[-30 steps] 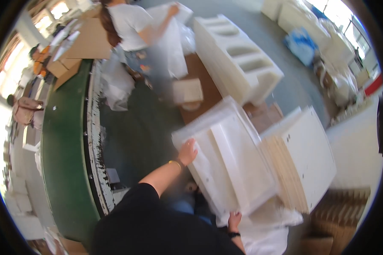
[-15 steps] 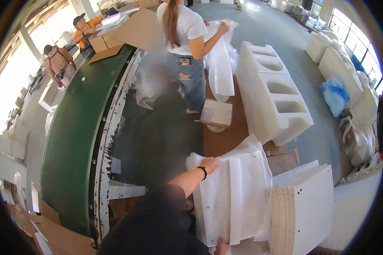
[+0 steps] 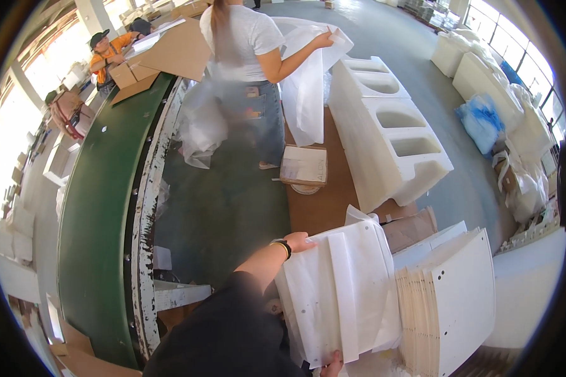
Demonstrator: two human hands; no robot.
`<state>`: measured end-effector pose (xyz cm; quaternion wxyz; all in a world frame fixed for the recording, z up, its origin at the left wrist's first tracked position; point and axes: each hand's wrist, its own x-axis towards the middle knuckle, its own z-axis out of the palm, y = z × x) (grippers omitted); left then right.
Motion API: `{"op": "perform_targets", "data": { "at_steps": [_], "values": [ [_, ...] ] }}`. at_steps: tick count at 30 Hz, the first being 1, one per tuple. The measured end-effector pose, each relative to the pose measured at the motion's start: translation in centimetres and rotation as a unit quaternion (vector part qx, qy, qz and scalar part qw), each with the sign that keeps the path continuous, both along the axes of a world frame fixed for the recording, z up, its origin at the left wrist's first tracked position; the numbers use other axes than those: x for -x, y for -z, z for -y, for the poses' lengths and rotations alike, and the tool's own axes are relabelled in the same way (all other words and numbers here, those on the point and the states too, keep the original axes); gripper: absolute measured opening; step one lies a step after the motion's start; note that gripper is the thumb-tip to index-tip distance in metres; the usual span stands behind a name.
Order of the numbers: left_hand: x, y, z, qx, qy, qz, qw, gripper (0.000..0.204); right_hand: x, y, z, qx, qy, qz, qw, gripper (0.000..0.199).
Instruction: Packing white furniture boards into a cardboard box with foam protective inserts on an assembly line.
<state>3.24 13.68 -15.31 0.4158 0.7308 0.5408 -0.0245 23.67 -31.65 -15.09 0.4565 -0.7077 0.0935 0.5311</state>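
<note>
A flat white panel bundle wrapped in thin white foam sheet lies in front of me, and dark holes show through the sheet. A white strip runs lengthwise over it. My left hand, with a dark band at the wrist, is closed on the bundle's far left corner. At the near edge my right hand grips the bundle, its fingertips on the upper face; the rest of it is cut off by the picture's lower rim. Close on the right leans a stack of white drilled panels.
A green conveyor belt with a chipped white rail runs along my left. Ahead, a co-worker holds a white sheet beside a carton. Large white foam blocks stand ahead on the right.
My left hand has shifted slightly toward the bundle's far left corner, where the loose sheet now lies flatter. The bundle has turned a little. The co-worker's sheet is spread wider. The view has shifted.
</note>
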Motion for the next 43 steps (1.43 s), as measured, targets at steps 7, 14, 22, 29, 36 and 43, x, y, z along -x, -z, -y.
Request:
{"op": "perform_targets", "data": {
  "at_steps": [7,14,22,29,36,43],
  "values": [
    [-0.9,-3.6,1.2,-0.022,-0.042,-0.084,0.995,0.061,-0.2,0.6,1.1,0.009,0.150,-0.013,0.989,0.055],
    [3.5,-3.3,3.8,-0.103,-0.118,-0.033,0.987,0.057,2.2,-0.8,3.0,-0.052,0.113,0.031,0.992,0.047],
    [12.5,-8.9,8.3,-0.096,-0.207,-0.026,0.973,0.060,2.7,-6.0,2.7,-0.120,0.028,0.118,0.985,0.056],
    [17.9,-17.6,13.5,-0.036,-0.313,-0.040,0.948,0.062,1.0,-12.8,-0.5,-0.192,-0.040,0.226,0.954,0.039],
    [22.1,-25.4,19.7,0.017,-0.442,0.033,0.896,0.053,-3.2,-17.6,-4.8,-0.159,-0.318,0.331,0.874,0.077],
    [26.1,-27.7,25.8,-0.025,-0.477,0.111,0.872,0.046,-3.8,-22.6,-9.0,-0.233,-0.330,0.234,0.884,0.043]
  ]
}}
